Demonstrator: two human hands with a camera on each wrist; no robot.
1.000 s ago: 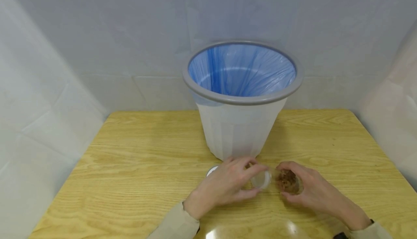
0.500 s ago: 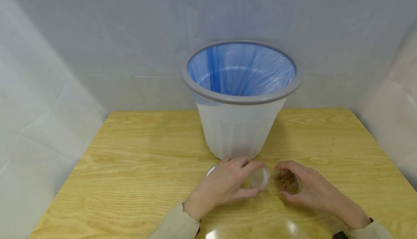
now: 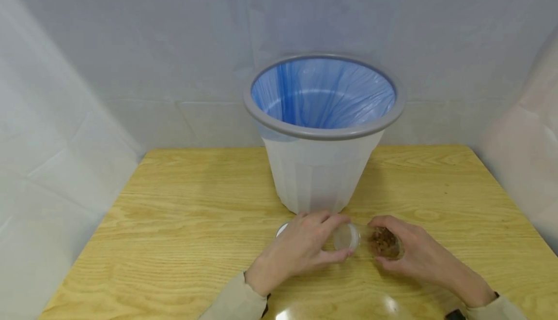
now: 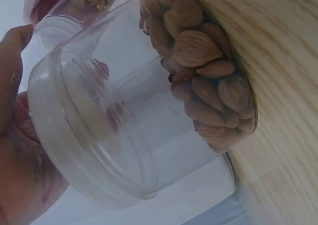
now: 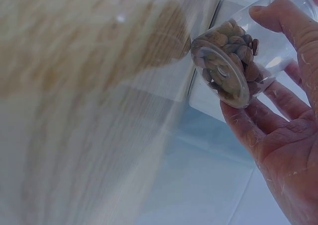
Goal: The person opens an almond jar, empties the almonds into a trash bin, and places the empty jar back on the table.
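A clear plastic jar [image 3: 370,240] lies on its side just above the wooden table [image 3: 183,223], held between both hands. Brown almonds [image 3: 384,242] are heaped at its bottom end. My left hand [image 3: 324,242] grips the clear lid [image 3: 346,236] at the jar's left end, fingers curled round it. My right hand [image 3: 403,252] grips the almond end. In the left wrist view the lid [image 4: 89,135] is close up, with the almonds [image 4: 208,86] behind it. The right wrist view has the jar's base [image 5: 223,71] in my right hand's fingers [image 5: 278,130].
A white bin [image 3: 320,175] with a grey rim and blue liner stands on the table right behind the hands. A small white round object [image 3: 282,228] peeks out behind my left hand. A clear dome [image 3: 331,310] sits at the near edge. White sheeting encloses the table.
Both hands and the jar have drifted slightly away from me towards the bin. The grips look the same.
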